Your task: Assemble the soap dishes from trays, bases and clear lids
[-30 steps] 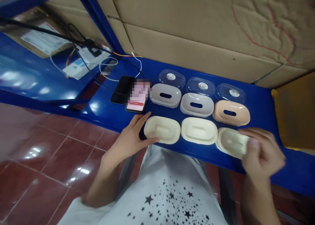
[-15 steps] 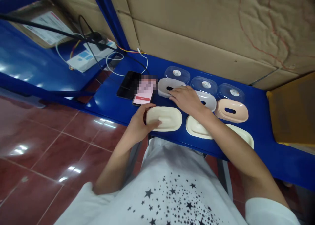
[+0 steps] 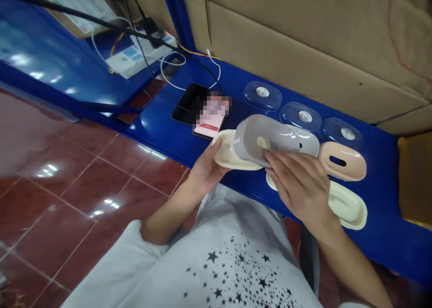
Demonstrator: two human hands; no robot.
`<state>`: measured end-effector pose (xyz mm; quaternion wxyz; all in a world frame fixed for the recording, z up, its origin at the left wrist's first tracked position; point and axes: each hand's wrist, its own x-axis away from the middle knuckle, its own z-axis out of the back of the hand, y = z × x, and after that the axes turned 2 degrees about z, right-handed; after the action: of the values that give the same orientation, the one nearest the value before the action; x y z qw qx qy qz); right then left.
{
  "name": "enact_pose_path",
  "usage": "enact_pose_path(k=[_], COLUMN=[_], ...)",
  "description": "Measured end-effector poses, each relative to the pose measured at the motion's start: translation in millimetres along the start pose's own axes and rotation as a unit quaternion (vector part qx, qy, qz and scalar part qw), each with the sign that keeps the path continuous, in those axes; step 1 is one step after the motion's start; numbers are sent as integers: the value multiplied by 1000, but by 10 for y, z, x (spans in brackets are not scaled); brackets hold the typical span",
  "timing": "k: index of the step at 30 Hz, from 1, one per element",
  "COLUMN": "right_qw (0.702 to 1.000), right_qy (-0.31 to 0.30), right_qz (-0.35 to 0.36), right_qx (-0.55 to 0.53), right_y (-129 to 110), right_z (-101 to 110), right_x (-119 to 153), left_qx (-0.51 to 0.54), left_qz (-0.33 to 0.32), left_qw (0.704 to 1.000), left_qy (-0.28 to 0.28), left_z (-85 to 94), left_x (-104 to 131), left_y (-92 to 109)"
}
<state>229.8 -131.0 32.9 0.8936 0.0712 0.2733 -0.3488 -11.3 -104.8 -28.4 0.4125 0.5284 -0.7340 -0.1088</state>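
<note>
My left hand (image 3: 211, 164) grips the left end of a cream oval tray (image 3: 227, 151), thumb on top. Over the tray's right part, my right hand (image 3: 297, 182) holds a grey oval shell (image 3: 266, 135), tilted, with a slot through which a bit of cream shows. Behind my right hand lies a pale shell (image 3: 308, 139), partly covered, and to its right a peach shell (image 3: 342, 160) with a dark slot. Another cream tray (image 3: 349, 204) lies right of my right hand; one more (image 3: 271, 181) is mostly hidden under it.
Three clear lids (image 3: 262, 96) with round stickers line the back of the blue table (image 3: 388, 236). A phone (image 3: 211, 119) with a lit screen lies on a black device (image 3: 187, 105). Cables and a power strip (image 3: 141, 51) are at the left, a brown box (image 3: 415, 177) at the right.
My right hand has lifted the grey shell from the back row and brought it forward over the left tray. My left hand now grips that tray's end. The camera view has shifted.
</note>
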Motion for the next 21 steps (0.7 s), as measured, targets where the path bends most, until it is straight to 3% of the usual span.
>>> enact_pose_path(k=[7, 10, 15, 18, 21], right_qw=[995, 991, 984, 986, 989], right_qy=[-87, -112, -133, -127, -85], right_qz=[47, 52, 99, 103, 47], right_qx=[33, 43, 60, -25, -113], right_y=[-101, -143, -124, 102, 581], right_z=[-313, -385, -419, -375, -383], right_x=[-12, -35, 22, -107, -485], left_qx=[17, 15, 13, 7, 2], left_qz=[47, 33, 22, 22, 28], left_qw=[991, 991, 996, 997, 995], left_qy=[-123, -127, -84, -78, -96], left_z=[59, 70, 43, 23, 24], left_x=[-15, -8, 13, 4, -25], left_y=[-23, -31, -54, -63, -59])
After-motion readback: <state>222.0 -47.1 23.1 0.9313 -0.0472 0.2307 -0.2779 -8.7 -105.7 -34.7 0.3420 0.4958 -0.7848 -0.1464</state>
